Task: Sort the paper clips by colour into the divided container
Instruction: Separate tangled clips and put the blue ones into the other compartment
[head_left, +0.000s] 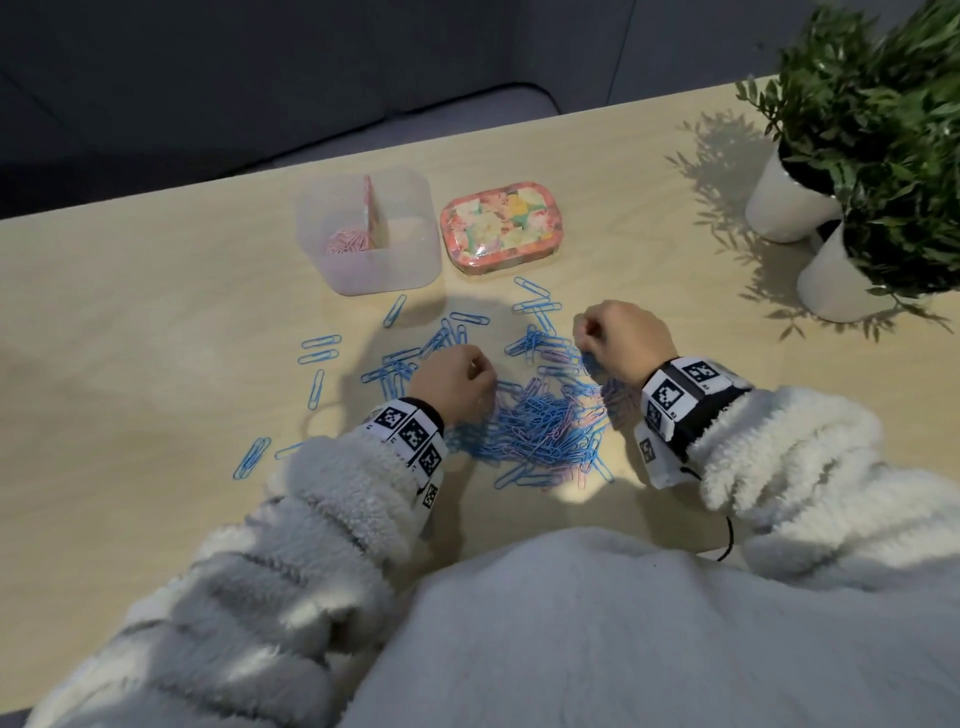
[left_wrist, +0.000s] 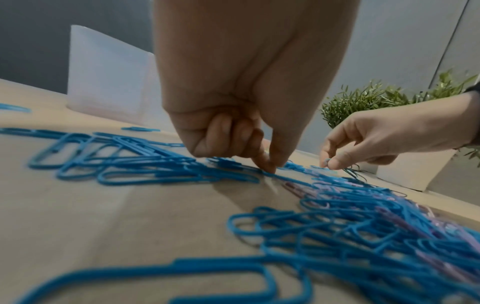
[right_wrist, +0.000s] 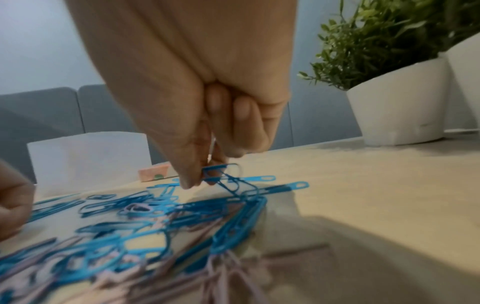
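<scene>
the likeliest slip is a tangle: blue clips hooked together could drag neighbours, or a pale pink one, off the table (head_left: 156, 338) into the wrong compartment of the divided container (head_left: 363, 270), far left of the pile, pink clips already in its left section. the left hand (head_left: 454, 382), fingers curled, pinches at a blue clip lying flat under its fingertips (left_wrist: 270, 166). the pile of clips (head_left: 540, 421) spreads between the hands. the right hand (head_left: 621, 340) pinches a small hooked bunch of blue clips (right_wrist: 221, 174) at the pile's far edge.
</scene>
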